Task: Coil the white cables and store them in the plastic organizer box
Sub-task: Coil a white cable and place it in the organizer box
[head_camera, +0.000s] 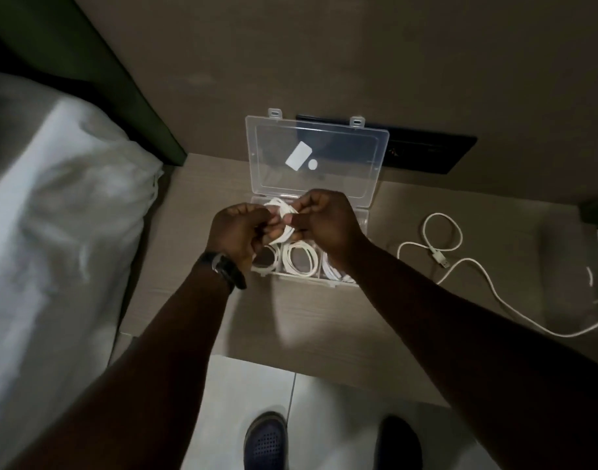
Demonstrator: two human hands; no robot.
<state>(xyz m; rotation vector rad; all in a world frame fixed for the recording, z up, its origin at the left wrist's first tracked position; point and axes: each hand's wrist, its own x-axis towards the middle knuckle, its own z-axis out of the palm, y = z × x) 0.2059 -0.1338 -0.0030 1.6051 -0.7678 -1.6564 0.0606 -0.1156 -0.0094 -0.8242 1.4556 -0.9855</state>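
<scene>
Both hands, left (pixel 241 228) and right (pixel 324 218), pinch a white cable coil (pixel 284 222) above the open box (pixel 362 228) on the desk (pixel 307 317), loose cable (pixel 460 266) at 3 o'clock.

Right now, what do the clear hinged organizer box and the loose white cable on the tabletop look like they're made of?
The clear hinged organizer box: likely rigid transparent plastic, glossy; the wall shows through its raised lid. The loose white cable: probably flexible rubbery or plastic sheathing, smooth matte white; it lies in soft loops, with a metal-looking plug.
</scene>
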